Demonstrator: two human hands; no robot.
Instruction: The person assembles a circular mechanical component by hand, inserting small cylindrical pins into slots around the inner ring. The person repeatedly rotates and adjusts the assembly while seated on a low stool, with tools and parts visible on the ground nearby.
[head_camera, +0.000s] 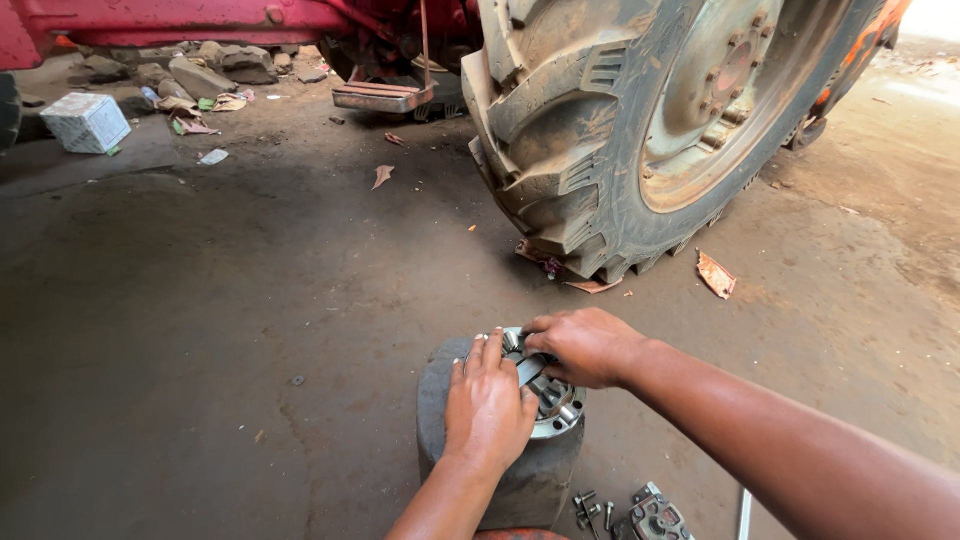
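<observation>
Head view: both hands (535, 375) rest spread on a round metal part (550, 400); a white box (86, 122) lies far left.

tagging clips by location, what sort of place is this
Likely a tractor repair yard: a big muddy tractor tyre on a dirt floor, and loose bolts beside the metal part under both hands.

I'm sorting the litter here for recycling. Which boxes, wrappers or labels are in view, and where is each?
Carton: far left on the ground, boxy, white with a grey pattern.
Wrapper: right of the tractor tyre, flat, crumpled, orange-brown.
Paper scrap: near the carton, flat, pale.
</observation>
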